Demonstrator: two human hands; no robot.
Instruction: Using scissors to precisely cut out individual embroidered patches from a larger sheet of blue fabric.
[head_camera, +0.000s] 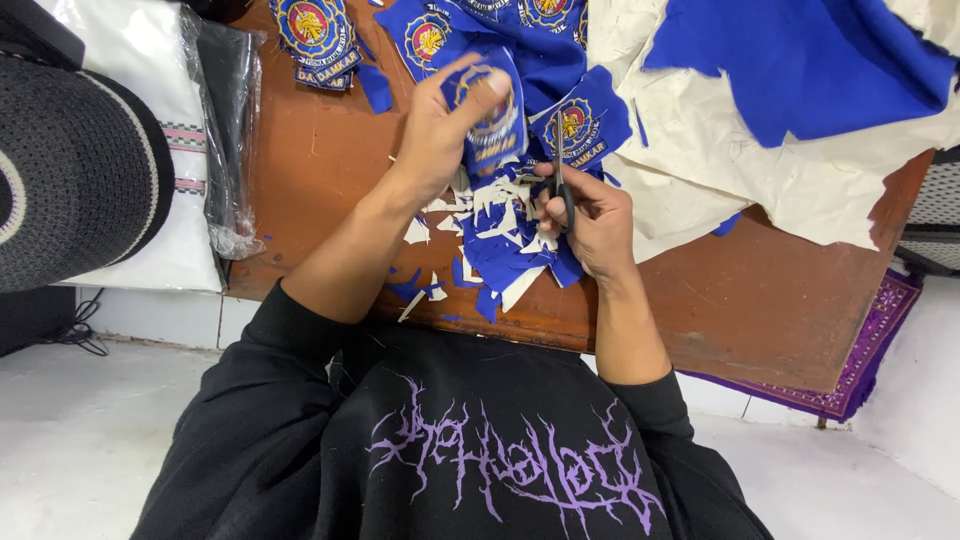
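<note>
The left hand pinches an embroidered blue patch between thumb and fingertips, holding it up just above the middle of the frame, its face turned toward the camera. The right hand is closed through the loops of a small pair of dark scissors, whose blades point up toward the lower edge of the patch; whether the blades are apart or together is too small to tell.

Judging from this, the step in hand is trimming spare cloth from around the patch's border. To do it well, the left hand should turn the patch into the blades rather than the scissors chasing the curve, with the pinch kept near the cutting line so the fabric stays taut. Short snips with the blade tips would likely keep clear of the stitched edge; a long cut risks nicking the embroidery.

Below the hands, at the centre of the frame, lies a heap of blue and white offcuts on the brown wooden table. More patches lie at the upper left and just behind the held one. At the upper right, a cream backing sheet with blue cloth on it spreads over the table. At the far left sit a dark knitted cap and a white bundle in clear plastic.
</note>
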